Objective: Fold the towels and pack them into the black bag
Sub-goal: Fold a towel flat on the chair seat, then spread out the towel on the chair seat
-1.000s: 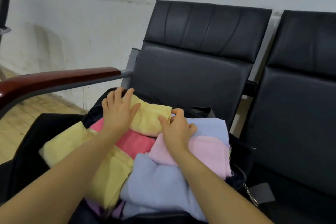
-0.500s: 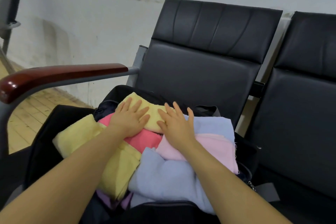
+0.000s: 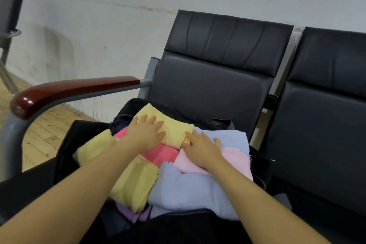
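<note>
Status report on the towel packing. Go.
Left hand flat, pressing the far yellow towel. Right hand flat across the pink towel. Folded towels piled high in the open black bag. Nothing in the way.

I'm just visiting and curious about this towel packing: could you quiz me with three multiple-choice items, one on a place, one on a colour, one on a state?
1. The black bag sits on:
A a seat
B the floor
C a shelf

2. The towel under the left hand is:
A green
B yellow
C white

3. The hands are:
A clenched into fists
B raised off the pile
C flat on the towels

Answers:
1 A, the seat back rises directly behind it.
2 B, its fingers lie on the yellow towel.
3 C, the right hand also rests, fingers spread, on the pile.
</note>
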